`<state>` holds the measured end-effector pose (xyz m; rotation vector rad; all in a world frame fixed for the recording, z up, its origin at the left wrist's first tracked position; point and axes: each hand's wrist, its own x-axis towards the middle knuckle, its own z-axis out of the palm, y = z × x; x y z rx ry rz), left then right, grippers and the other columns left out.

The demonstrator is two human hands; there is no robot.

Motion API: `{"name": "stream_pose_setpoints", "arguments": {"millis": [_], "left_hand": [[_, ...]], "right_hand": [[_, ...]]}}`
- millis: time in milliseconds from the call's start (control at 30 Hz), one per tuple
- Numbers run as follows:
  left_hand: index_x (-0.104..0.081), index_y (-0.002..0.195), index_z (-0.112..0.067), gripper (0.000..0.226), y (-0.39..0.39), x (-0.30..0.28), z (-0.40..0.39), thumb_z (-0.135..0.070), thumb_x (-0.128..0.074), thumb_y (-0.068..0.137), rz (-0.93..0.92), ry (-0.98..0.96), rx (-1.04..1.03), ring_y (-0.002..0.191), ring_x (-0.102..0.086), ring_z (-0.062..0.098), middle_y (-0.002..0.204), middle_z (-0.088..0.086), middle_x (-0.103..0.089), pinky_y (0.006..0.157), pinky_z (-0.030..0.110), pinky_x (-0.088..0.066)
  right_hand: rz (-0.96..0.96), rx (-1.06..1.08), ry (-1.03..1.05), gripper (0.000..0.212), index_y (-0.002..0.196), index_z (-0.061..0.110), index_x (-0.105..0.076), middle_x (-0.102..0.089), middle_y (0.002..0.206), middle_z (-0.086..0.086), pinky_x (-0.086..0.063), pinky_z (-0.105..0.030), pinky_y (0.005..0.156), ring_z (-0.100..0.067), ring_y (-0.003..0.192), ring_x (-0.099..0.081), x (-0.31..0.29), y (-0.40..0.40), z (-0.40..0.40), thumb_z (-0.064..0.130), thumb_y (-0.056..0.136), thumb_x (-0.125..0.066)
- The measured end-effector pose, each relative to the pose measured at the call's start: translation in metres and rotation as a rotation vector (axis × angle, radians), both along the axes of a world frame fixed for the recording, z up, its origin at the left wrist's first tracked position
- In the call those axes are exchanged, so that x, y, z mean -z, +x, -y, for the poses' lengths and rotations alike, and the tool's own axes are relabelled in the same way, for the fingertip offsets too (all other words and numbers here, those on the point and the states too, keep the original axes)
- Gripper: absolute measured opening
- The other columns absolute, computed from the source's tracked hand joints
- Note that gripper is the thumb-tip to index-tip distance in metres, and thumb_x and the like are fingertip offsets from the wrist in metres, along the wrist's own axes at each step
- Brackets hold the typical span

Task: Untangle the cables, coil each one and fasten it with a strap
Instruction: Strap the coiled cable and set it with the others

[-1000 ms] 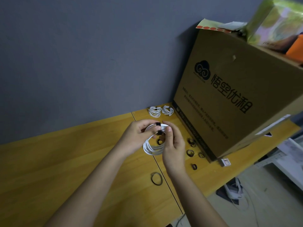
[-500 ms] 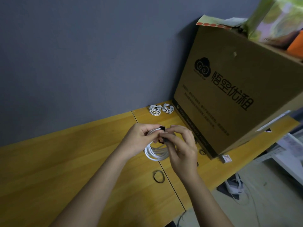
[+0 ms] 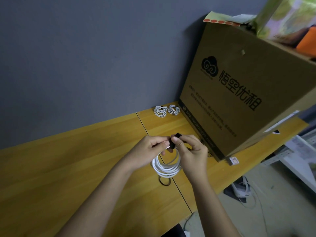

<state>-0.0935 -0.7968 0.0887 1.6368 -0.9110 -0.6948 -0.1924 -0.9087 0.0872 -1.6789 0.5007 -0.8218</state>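
A spare black loop (image 3: 164, 181) lies nearest on the desk (image 3: 71, 168). Above it, the white coil (image 3: 166, 166) is pinched by the left hand (image 3: 148, 151) while the strap (image 3: 172, 141) is gripped by the right hand (image 3: 191, 151); it should be pulled snug before closing. Two finished coils (image 3: 166, 111) lie farther back.

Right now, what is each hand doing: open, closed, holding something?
Left hand: grips the coiled white cable at its top.
Right hand: pinches the black fabric strap around that coil.
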Motion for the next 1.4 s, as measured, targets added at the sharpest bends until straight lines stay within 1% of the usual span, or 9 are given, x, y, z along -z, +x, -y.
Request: {"name": "stream_pose_setpoints", "arguments": {"millis": [200, 300, 433, 567, 733, 900, 1100, 1267, 1400], "left_hand": [[-0.072, 0.093, -0.023, 0.023, -0.002, 0.006, 0.001, -0.017, -0.050, 0.099, 0.051, 0.124, -0.001, 0.047, -0.040, -0.002, 0.060, -0.017, -0.056, 0.051, 0.015, -0.028], [-0.073, 0.102, -0.030, 0.021, -0.003, 0.013, -0.001, -0.027, -0.055, 0.091, 0.004, 0.130, 0.009, 0.068, -0.051, 0.005, 0.078, 0.004, -0.066, 0.066, 0.029, -0.041], [-0.070, 0.107, -0.030, 0.025, -0.004, 0.021, -0.002, -0.032, -0.058, 0.085, -0.020, 0.160, -0.011, 0.097, -0.067, 0.017, 0.100, 0.006, -0.072, 0.091, 0.049, -0.048], [-0.040, 0.143, -0.026, 0.059, -0.004, 0.021, -0.002, -0.014, -0.065, 0.090, -0.085, 0.163, -0.051, 0.106, -0.063, 0.005, 0.110, -0.004, -0.068, 0.094, 0.020, -0.048], [-0.014, 0.147, -0.044, 0.081, -0.004, 0.021, -0.007, -0.018, -0.065, 0.090, -0.007, 0.176, -0.088, 0.101, -0.061, -0.003, 0.104, -0.010, -0.068, 0.082, 0.004, -0.040], [-0.034, 0.140, -0.038, 0.064, -0.003, 0.017, -0.004, -0.018, -0.067, 0.089, 0.050, 0.174, -0.132, 0.099, -0.061, -0.001, 0.098, -0.013, -0.068, 0.078, 0.001, -0.038], [-0.067, 0.104, -0.025, 0.018, 0.007, 0.019, 0.004, -0.028, -0.067, 0.087, 0.378, 0.254, -0.140, 0.101, -0.054, 0.009, 0.100, -0.007, -0.065, 0.084, 0.025, -0.042], [-0.065, 0.103, -0.021, 0.012, 0.013, 0.028, 0.018, -0.024, -0.061, 0.092, 0.243, 0.311, -0.088, 0.088, -0.059, 0.012, 0.097, -0.004, -0.066, 0.081, 0.034, -0.046], [-0.057, 0.108, -0.017, 0.015, 0.022, 0.042, 0.039, -0.025, -0.050, 0.098, 0.252, 0.352, -0.102, 0.089, -0.058, 0.021, 0.097, 0.002, -0.063, 0.079, 0.037, -0.045]], "right_hand": [[-0.119, -0.040, 0.167, 0.010, 0.082, 0.018, -0.074, -0.073, 0.077, 0.000, -0.053, -0.021, 0.066, -0.015, 0.076, -0.069, 0.010, -0.001, 0.009, 0.009, 0.080, -0.074], [-0.143, -0.085, 0.161, 0.024, 0.095, 0.020, -0.068, -0.070, 0.073, 0.000, -0.051, -0.016, 0.061, -0.012, 0.069, -0.067, 0.014, -0.004, 0.010, 0.005, 0.078, -0.075], [-0.136, -0.117, 0.053, 0.037, 0.109, 0.022, -0.060, -0.064, 0.086, -0.001, -0.050, -0.015, 0.066, -0.008, 0.078, -0.064, 0.022, -0.010, 0.010, 0.006, 0.079, -0.075], [-0.166, -0.159, -0.329, 0.017, 0.102, 0.018, -0.071, -0.059, 0.103, 0.005, -0.044, -0.009, 0.076, 0.004, 0.096, -0.057, 0.036, -0.013, 0.013, 0.015, 0.086, -0.069], [-0.360, -0.317, -0.555, 0.028, 0.119, 0.023, -0.064, -0.052, 0.110, 0.026, -0.033, -0.004, 0.087, 0.001, 0.105, -0.048, 0.037, -0.019, 0.021, 0.034, 0.095, -0.054], [-0.417, -0.415, -0.637, 0.031, 0.124, 0.017, -0.058, -0.055, 0.106, 0.006, -0.032, -0.006, 0.084, -0.011, 0.098, -0.046, 0.032, -0.014, 0.032, 0.020, 0.094, -0.059], [-0.442, -0.380, -0.587, 0.020, 0.115, 0.013, -0.060, -0.046, 0.096, 0.009, -0.032, -0.009, 0.080, -0.011, 0.093, -0.042, 0.038, -0.002, 0.036, 0.016, 0.095, -0.056], [-0.496, -0.418, -0.635, 0.017, 0.109, 0.010, -0.059, -0.043, 0.092, 0.006, -0.032, -0.023, 0.071, -0.013, 0.087, -0.042, 0.051, 0.011, 0.051, 0.019, 0.095, -0.054], [-0.399, -0.383, -0.430, 0.021, 0.110, 0.016, -0.061, -0.057, 0.096, 0.007, -0.038, -0.013, 0.070, -0.002, 0.086, -0.053, 0.058, 0.017, 0.063, 0.031, 0.096, -0.054]]}}
